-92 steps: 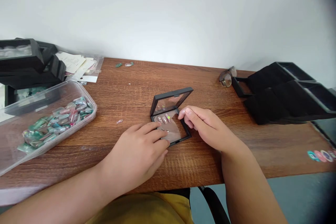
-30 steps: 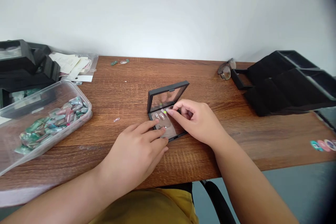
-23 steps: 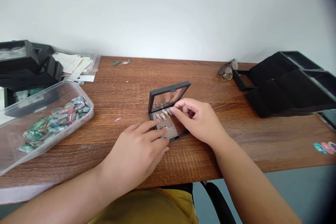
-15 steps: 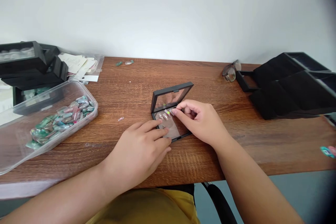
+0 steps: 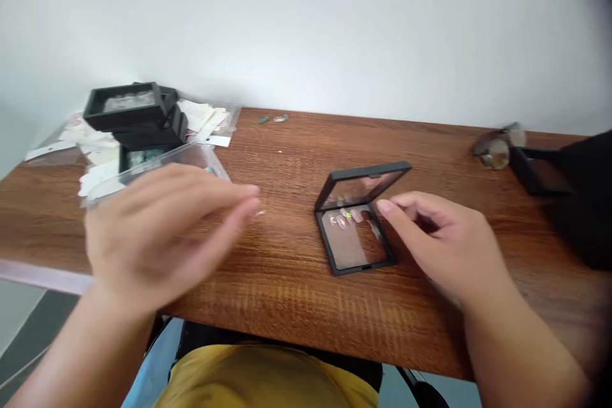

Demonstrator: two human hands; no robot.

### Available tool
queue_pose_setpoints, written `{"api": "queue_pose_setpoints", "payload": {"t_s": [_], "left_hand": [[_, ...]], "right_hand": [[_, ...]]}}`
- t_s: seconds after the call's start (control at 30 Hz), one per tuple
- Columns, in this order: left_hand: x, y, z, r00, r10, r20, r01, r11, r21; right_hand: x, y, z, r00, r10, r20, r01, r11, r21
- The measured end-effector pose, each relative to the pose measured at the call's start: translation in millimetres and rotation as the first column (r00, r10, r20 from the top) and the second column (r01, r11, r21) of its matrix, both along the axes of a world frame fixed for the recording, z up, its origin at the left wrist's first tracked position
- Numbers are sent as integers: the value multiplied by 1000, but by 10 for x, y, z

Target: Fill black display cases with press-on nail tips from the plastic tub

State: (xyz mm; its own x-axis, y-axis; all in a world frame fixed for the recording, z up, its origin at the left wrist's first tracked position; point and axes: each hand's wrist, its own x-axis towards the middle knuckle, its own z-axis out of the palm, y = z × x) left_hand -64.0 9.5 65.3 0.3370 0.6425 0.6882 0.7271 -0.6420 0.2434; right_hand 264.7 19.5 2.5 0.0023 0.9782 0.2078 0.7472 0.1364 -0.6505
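A small black-framed display case [image 5: 329, 255] lies on the table with its clear-windowed lid [image 5: 368, 172] tilted up. Inside, several false nails [image 5: 342, 222] sit in a row along the upper part of a pale film, one with a bright yellow-green mark. My right hand [image 5: 444, 242] is at the case's right edge, its thumb and forefinger together and its other fingers curled; whatever may be between the tips is hidden. Smeared by motion, my left hand [image 5: 167, 236] is in the air before a clear plastic tub [image 5: 215, 162], covering most of it.
Stacked black boxes [image 5: 129, 115] and paper cards [image 5: 201, 118] stand at the back left. Two small nail pieces [image 5: 280, 118] lie near the wall. Eyeglasses [image 5: 497, 150] and black cases [image 5: 578, 204] are on the right. The table's front edge [image 5: 306, 344] runs close to my body.
My left hand has left the case and moved left to the tub. My right hand has drawn back from the row of nails to the case's right edge. The view has turned left.
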Motion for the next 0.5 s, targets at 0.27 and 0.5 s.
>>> {"api": "queue_pose_setpoints", "payload": {"t_s": [0.27, 0.5], "left_hand": [[-897, 132, 20, 929, 354, -110, -355, 765, -538], [-939, 387, -184, 928, 157, -337, -353, 655, -668]], "right_hand": [[48, -39, -52, 996, -56, 71, 54, 998, 32], [53, -50, -64, 991, -59, 120, 65, 997, -46]]}}
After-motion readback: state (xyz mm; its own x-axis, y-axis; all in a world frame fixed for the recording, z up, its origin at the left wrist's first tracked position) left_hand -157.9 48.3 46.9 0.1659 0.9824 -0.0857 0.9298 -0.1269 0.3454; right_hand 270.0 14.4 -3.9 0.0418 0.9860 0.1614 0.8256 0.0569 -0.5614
